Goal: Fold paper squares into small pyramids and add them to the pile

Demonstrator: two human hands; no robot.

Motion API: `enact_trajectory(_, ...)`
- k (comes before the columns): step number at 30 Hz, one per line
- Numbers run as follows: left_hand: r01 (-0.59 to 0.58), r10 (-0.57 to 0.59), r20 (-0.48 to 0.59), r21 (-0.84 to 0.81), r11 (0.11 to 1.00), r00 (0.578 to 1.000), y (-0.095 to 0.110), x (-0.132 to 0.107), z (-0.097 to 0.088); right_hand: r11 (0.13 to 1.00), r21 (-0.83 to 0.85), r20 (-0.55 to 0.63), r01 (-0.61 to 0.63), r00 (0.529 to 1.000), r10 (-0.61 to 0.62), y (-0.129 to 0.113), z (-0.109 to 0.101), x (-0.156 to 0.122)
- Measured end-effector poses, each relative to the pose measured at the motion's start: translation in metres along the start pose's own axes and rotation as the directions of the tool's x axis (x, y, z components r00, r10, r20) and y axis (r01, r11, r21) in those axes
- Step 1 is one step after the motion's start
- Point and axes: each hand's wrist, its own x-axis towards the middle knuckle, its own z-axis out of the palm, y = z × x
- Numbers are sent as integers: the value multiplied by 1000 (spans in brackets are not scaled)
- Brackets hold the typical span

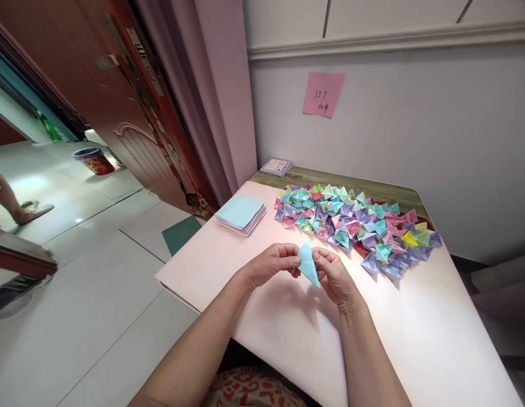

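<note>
A light blue folded paper piece (308,263), pointed at both ends, is held above the pale pink table (415,333). My left hand (271,263) pinches its left edge with curled fingers. On the other side, my right hand (336,276) grips the paper's right edge, fingers closed. Beyond the hands lies a wide pile of several small folded paper shapes (355,226) in teal, purple, pink, green and yellow.
A stack of square paper sheets (241,214), blue on top, lies at the table's left. A small packet (276,167) rests at the back edge by the wall. A pink note (323,94) hangs on the wall. Another person's leg (12,200) shows at far left.
</note>
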Motion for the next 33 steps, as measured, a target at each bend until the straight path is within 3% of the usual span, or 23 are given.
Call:
enact_trajectory(4, 0, 7, -33, 215, 977, 999, 15, 0, -1, 998, -57, -45, 34, 998, -36, 3, -2, 1)
enact_trajectory(8, 6, 59, -120, 480, 877, 991, 28, 5, -3, 981, -188, -93, 54, 993, -73, 5, -2, 1)
enact_trajectory(19, -63, 130, -333, 204, 977, 934, 6, 15, 9, 979, -191, -212, 72, 971, -113, 12, 1, 7)
enact_trajectory(23, -24, 76, -311, 167, 986, 947, 7, 11, 15, 987, -148, -271, 54, 958, -93, 16, -3, 11)
enact_trajectory(28, -45, 127, -274, 285, 957, 953, 6, 9, 14, 989, -146, -263, 23, 963, -61, 15, -3, 12)
enact_trajectory(33, -84, 200, -260, 399, 913, 945, 3, 6, 8, 996, -89, -152, 25, 988, -39, 7, 0, 5)
